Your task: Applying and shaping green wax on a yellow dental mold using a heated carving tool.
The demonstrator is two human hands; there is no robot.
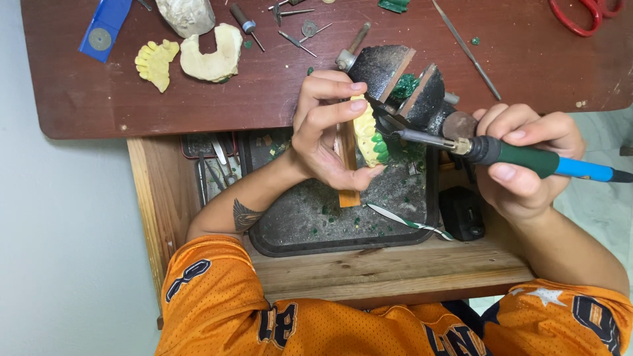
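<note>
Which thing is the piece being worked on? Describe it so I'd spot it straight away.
Start at the dark bench vise on the front edge of the brown table. Just left of it, the left hand holds a pale yellow dental cast with green wax on its lower end. Unlike the two loose casts further back, this one meets the heated tool's tip.
</note>
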